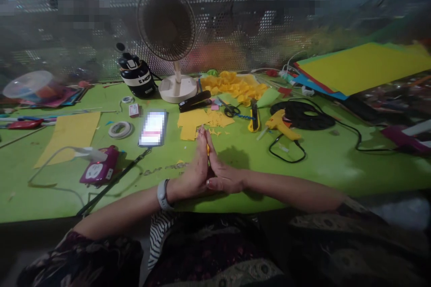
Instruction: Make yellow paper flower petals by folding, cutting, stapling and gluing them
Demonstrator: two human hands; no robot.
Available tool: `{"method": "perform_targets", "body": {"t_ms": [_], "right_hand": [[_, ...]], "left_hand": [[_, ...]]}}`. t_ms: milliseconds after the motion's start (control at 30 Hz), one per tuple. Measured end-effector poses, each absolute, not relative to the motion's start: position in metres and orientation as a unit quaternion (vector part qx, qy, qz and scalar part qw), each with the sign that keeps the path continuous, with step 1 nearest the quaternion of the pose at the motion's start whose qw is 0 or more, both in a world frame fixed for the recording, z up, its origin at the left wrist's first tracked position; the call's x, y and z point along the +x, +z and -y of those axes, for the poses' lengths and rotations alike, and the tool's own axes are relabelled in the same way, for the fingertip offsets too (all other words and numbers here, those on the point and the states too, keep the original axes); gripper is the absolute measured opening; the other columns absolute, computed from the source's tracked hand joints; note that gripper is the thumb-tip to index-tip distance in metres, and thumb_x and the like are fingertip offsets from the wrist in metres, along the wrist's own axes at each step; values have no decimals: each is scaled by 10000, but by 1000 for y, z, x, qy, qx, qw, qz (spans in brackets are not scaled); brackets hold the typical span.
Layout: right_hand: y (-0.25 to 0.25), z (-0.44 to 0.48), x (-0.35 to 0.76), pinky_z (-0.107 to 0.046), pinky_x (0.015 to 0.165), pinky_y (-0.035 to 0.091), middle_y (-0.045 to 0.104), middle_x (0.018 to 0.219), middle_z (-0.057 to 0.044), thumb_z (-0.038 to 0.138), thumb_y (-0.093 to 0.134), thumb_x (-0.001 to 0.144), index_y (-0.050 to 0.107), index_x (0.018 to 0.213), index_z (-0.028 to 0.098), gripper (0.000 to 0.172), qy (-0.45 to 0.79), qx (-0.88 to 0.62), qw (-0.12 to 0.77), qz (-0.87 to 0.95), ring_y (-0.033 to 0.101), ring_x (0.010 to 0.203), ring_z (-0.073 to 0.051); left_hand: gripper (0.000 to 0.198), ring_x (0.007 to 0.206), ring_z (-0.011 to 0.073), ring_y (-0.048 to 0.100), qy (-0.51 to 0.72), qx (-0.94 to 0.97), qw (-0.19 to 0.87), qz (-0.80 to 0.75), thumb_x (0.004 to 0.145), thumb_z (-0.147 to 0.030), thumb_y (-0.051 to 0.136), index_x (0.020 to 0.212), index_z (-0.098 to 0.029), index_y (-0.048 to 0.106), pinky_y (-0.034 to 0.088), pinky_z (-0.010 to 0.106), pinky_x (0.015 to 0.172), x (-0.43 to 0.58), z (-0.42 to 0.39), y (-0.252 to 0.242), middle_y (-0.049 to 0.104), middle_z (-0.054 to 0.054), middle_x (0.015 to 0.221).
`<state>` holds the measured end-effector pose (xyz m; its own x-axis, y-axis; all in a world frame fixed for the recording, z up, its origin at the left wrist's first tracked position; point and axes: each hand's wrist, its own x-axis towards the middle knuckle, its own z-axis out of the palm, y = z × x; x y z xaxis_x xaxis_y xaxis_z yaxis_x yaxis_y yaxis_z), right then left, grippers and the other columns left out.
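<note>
My left hand (pixel 194 172) and my right hand (pixel 226 175) are pressed palm to palm above the near part of the green table, fingers straight and pointing away from me. A sliver of yellow paper (pixel 208 149) shows between the palms; most of it is hidden. Just beyond the fingertips lie yellow paper sheets (pixel 191 119) and cut yellow scraps (pixel 218 117). Scissors (pixel 232 110) with dark handles, a yellow box cutter (pixel 254 116) and a black stapler (pixel 194 101) rest behind them.
A yellow glue gun (pixel 283 125) with its cord sits to the right. On the left are a phone (pixel 153 128), a tape roll (pixel 120 130) and a purple power socket (pixel 100 166). A fan (pixel 178 89), a black bottle (pixel 139 81) and crumpled yellow paper (pixel 235 86) stand behind.
</note>
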<state>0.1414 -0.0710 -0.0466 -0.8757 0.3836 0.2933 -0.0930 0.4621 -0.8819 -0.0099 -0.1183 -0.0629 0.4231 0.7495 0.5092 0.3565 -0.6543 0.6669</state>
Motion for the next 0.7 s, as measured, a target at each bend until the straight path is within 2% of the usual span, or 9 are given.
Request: {"method": "perform_targets", "body": {"t_ms": [67, 133, 200, 267, 333, 400, 467, 567, 700], "right_hand": [[-50, 65, 137, -523, 1235, -11, -286, 1639, -84, 808, 468, 821, -263, 1555, 198, 1202, 547, -124, 227, 796, -242, 1511, -273], [-53, 55, 134, -512, 1247, 59, -189, 1671, -59, 782, 422, 865, -131, 1597, 243, 1064, 604, -177, 227, 743, -125, 1542, -270], [-54, 46, 132, -491, 1254, 123, -42, 1692, -59, 715, 327, 937, -30, 1612, 255, 892, 668, -215, 242, 670, 37, 1555, -251], [-53, 40, 132, -492, 1253, 163, 105, 1683, -83, 620, 304, 978, 16, 1614, 229, 800, 715, -245, 247, 607, 178, 1536, -242], [-50, 38, 133, -497, 1248, 189, 180, 1668, -88, 521, 367, 983, 41, 1614, 212, 775, 738, -276, 241, 567, 239, 1519, -239], [-49, 39, 134, -491, 1241, 222, 209, 1661, -83, 414, 419, 975, 78, 1611, 200, 753, 741, -302, 246, 546, 262, 1512, -231], [-50, 38, 134, -483, 1230, 264, 276, 1640, -90, 318, 445, 966, 142, 1603, 197, 715, 732, -322, 261, 541, 341, 1480, -226], [-57, 32, 133, -491, 1187, 359, 437, 1559, -107, 224, 514, 936, 342, 1536, 211, 625, 698, -345, 292, 556, 491, 1381, -236], [-69, 20, 133, -461, 1114, 456, 652, 1331, -97, 117, 623, 829, 623, 1271, 188, 448, 631, -331, 339, 614, 626, 1218, -224]], "left_hand": [[984, 1523, 381, -116, 416, 794, 276, -348, 901, -318, 593, 1583, -253, -113, 97, 602, 1245, -12, 111, -66, -72, 143, 1679], [840, 1545, 342, -15, 432, 744, 338, -381, 907, -175, 527, 1590, -256, 44, 147, 553, 1257, -18, 98, -74, 42, 122, 1684], [814, 1546, 308, 89, 468, 665, 420, -403, 868, -57, 450, 1579, -290, 130, 226, 522, 1246, -26, 85, -82, 130, 67, 1680], [882, 1523, 298, 217, 507, 565, 496, -423, 814, 5, 423, 1576, -327, 128, 306, 549, 1210, -34, 75, -86, 195, 39, 1668], [889, 1494, 290, 302, 514, 499, 537, -446, 793, 3, 447, 1573, -327, 177, 333, 542, 1200, -40, 70, -86, 291, 34, 1637], [851, 1466, 275, 358, 519, 460, 558, -456, 797, -20, 472, 1565, -304, 242, 315, 517, 1212, -41, 71, -82, 383, 37, 1592], [799, 1446, 258, 389, 526, 440, 572, -450, 816, -49, 478, 1558, -272, 282, 287, 496, 1224, -39, 74, -78, 436, 49, 1558], [746, 1443, 241, 394, 534, 439, 581, -430, 844, -81, 472, 1550, -258, 311, 282, 472, 1224, -36, 76, -76, 425, 62, 1566], [647, 1452, 235, 387, 529, 490, 556, -414, 874, -128, 513, 1496, -273, 406, 317, 443, 1207, -34, 75, -78, 411, 64, 1578]]}}
